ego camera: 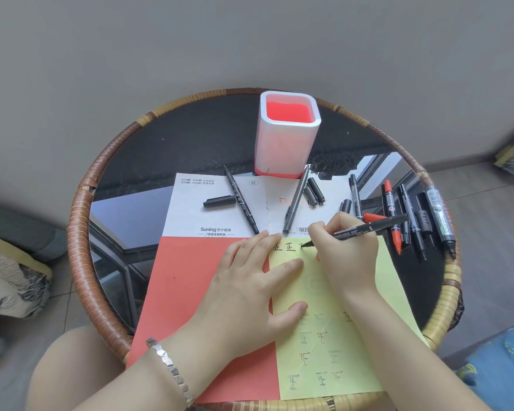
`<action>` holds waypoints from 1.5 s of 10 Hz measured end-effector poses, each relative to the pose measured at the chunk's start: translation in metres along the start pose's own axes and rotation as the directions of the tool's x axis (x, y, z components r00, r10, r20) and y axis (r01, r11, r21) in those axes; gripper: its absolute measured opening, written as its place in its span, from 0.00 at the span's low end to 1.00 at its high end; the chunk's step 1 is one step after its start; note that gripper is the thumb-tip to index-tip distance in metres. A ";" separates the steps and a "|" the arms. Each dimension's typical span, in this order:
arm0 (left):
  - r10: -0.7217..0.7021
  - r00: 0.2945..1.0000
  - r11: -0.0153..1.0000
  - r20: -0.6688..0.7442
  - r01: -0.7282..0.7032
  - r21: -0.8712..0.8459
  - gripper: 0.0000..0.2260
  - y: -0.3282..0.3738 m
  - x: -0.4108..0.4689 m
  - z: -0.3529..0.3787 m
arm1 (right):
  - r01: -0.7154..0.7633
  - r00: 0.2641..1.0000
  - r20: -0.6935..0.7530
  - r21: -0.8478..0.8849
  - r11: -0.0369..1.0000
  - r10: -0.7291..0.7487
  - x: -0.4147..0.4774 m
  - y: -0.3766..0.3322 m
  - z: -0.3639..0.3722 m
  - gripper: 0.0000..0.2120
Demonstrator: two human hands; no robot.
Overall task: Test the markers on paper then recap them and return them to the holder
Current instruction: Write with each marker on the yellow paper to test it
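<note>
My right hand (346, 253) grips an uncapped black marker (371, 227), its tip touching the top of a yellow paper (339, 336) that carries several written characters. My left hand (250, 280) lies flat, fingers spread, pressing the paper's left edge. A white holder with a red inside (287, 134) stands at the back of the table. Two uncapped markers (241, 200) (296, 200) lie on a white and red booklet (190, 262) with a loose black cap (218, 201) between them. Several more black and red markers (410, 212) lie at the right.
Everything sits on a round glass-topped table with a woven rattan rim (80, 232). More loose caps (315, 192) lie beside the holder. A grey wall is behind; cushions and a blue cloth lie on the floor at both sides.
</note>
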State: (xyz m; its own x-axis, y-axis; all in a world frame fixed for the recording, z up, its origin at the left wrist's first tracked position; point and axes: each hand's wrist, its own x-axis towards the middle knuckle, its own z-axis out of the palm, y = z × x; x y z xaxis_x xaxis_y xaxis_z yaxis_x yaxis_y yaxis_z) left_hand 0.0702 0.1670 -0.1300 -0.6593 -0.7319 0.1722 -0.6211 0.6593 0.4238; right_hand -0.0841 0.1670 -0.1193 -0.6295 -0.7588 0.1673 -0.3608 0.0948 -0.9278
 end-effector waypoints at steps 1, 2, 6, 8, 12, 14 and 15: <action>0.005 1.000 1.000 -0.003 -0.005 0.010 0.22 0.000 0.000 0.000 | 0.020 1.000 0.002 -0.029 0.999 -0.020 0.000 0.000 0.000 0.15; 0.007 1.000 1.000 -0.007 -0.006 0.010 0.22 0.000 0.000 0.000 | 0.025 1.000 -0.002 -0.031 0.999 -0.026 0.000 0.001 0.000 0.16; 0.007 1.000 1.000 -0.007 -0.007 0.009 0.22 0.000 0.000 -0.001 | -0.020 0.998 -0.053 -0.038 0.999 0.018 0.001 0.004 -0.002 0.18; 0.005 1.000 1.000 -0.002 -0.005 0.018 0.22 0.000 -0.001 -0.001 | -0.017 0.990 -0.134 0.105 0.994 0.031 0.002 0.000 -0.005 0.17; -0.017 1.000 0.999 0.026 0.016 0.030 0.22 0.001 -0.001 -0.001 | 0.484 0.874 0.304 -0.475 0.735 -0.379 0.052 -0.011 -0.062 0.08; -0.004 1.000 1.000 0.020 0.003 0.023 0.22 0.000 -0.002 -0.001 | 0.572 0.820 0.473 -0.656 0.492 -0.323 0.080 0.002 -0.035 0.24; 0.000 1.000 1.000 0.019 0.000 0.023 0.22 0.000 -0.002 -0.001 | 0.546 0.838 0.466 -0.689 0.477 -0.286 0.083 0.005 -0.023 0.22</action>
State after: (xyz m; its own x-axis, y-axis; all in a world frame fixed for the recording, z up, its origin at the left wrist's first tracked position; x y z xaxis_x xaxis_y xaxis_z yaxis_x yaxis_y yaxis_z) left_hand 0.0718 0.1679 -0.1292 -0.6673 -0.7285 0.1550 -0.6303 0.6632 0.4036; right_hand -0.1540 0.1188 -0.1028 -0.1037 -0.9626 0.2504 -0.9898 0.0750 -0.1214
